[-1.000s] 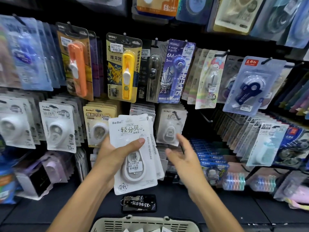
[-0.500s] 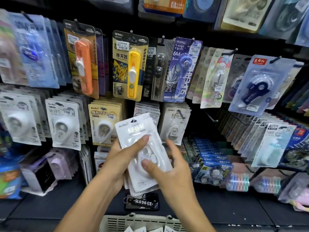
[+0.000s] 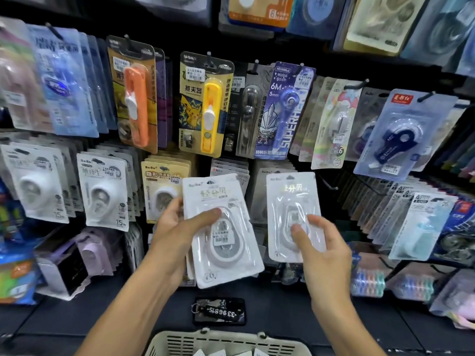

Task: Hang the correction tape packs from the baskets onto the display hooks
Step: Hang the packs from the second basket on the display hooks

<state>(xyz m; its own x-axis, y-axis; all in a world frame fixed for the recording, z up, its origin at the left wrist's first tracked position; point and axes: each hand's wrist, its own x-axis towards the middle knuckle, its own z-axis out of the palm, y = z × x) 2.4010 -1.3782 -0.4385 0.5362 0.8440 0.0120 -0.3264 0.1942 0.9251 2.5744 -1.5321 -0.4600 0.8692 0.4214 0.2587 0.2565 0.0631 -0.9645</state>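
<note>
My left hand [image 3: 177, 235] grips a small stack of white correction tape packs [image 3: 218, 227], thumb across the front of the top pack, at the centre of the view. My right hand [image 3: 321, 250] pinches a single white correction tape pack [image 3: 290, 209], held upright to the right of the stack and in front of a row of the same white packs. A bare black display hook [image 3: 327, 185] juts out just right of that pack. The beige basket [image 3: 177, 340] sits at the bottom edge with more packs showing inside.
The wall is dense with hanging blister packs: an orange one [image 3: 136, 104], a yellow one [image 3: 205, 109], a blue tape pack [image 3: 401, 137]. A black phone with a key tag [image 3: 219, 312] lies on the dark shelf. Boxes [image 3: 61, 268] stand at lower left.
My right hand reached the stack, took the top pack off it and carried it to the right and up. The left hand keeps hold of the rest of the stack.
</note>
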